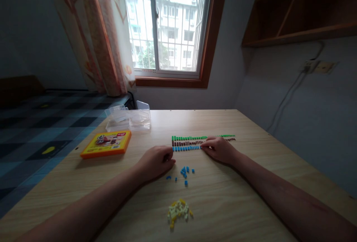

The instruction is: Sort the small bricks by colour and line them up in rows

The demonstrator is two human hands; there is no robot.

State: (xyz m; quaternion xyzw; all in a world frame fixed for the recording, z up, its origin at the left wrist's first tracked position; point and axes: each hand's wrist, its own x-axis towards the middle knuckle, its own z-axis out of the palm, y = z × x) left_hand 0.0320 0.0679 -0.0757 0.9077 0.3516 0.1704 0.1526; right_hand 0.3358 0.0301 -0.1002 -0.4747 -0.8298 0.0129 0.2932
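Small toy building bricks stand in three rows on the table: green bricks (189,138) at the back, dark brown bricks (184,143) in the middle, blue bricks (182,148) in front. At the right end of the blue row, my right hand (221,149) pinches a small blue brick, its fingertips down at table level. It covers part of the brown and green rows. My left hand (157,160) rests with curled fingers by the blue row's left end; I see nothing in it. Between and below the hands lies a loose group of blue bricks (184,172).
Nearer me is a pile of pale and bright yellow bricks (178,210). An orange-yellow box (107,144) lies at the left, with clear plastic containers (128,119) behind it. The wooden table (251,197) has a wall at its right and a window (173,26) beyond.
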